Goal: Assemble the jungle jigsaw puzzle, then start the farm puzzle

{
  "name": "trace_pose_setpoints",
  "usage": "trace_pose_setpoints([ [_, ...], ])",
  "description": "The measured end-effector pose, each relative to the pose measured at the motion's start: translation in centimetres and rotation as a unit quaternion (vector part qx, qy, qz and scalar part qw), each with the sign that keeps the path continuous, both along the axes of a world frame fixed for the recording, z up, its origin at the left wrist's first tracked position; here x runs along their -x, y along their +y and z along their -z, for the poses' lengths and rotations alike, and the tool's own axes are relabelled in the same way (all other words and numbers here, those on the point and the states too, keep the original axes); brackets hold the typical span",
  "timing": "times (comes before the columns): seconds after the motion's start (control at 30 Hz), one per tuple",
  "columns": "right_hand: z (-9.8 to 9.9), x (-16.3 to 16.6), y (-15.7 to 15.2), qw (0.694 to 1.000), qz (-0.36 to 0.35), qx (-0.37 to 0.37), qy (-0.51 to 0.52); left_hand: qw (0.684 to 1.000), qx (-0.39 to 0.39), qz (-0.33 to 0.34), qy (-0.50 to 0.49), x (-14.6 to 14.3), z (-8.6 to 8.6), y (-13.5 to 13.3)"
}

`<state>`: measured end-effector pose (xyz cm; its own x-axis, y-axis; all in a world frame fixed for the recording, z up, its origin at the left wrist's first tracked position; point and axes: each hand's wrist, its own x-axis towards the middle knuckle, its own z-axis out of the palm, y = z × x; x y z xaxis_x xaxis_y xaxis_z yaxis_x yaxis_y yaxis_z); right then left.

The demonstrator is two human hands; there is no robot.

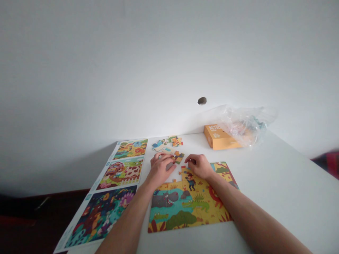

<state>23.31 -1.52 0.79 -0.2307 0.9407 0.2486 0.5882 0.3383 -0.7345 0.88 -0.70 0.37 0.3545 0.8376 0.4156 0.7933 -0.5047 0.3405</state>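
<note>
A partly joined jigsaw puzzle (174, 201) lies flat on the white table, showing a hippo, crocodiles, a lion and a small figure with a hat. Its upper left part has a gap with an uneven edge. My left hand (161, 167) is beyond that gap, thumb apart from the fingers, its fingertips over a loose puzzle piece (179, 157). Over the puzzle's top edge, my right hand (200, 166) has its fingers curled in; whatever they may hold is hidden. More loose puzzle pieces (177, 141) lie in a small cluster further back.
On the left, a printed sheet (120, 173) shows three pictures, the farthest resembling the puzzle. An orange puzzle box (222, 139) stands back right, partly under a clear plastic bag (249, 127). Behind the table rises a white wall (159, 70) with a small hole (202, 101).
</note>
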Motion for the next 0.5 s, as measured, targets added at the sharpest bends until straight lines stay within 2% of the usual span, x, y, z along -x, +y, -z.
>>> trace_pose_setpoints([
  [0.13,0.15,-0.06,0.21,1.000,0.022,-0.011,0.005,1.000,0.003,-0.002,-0.006,-0.06,0.12,0.10],
  [0.33,0.52,-0.24,0.71,0.993,0.021,-0.118,-0.013,0.998,-0.001,-0.046,0.032,-0.70,-0.03,-0.30],
  [0.5,0.76,-0.18,0.70,0.993,0.007,-0.112,-0.029,0.996,-0.002,-0.076,0.057,-0.79,-0.02,-0.35],
])
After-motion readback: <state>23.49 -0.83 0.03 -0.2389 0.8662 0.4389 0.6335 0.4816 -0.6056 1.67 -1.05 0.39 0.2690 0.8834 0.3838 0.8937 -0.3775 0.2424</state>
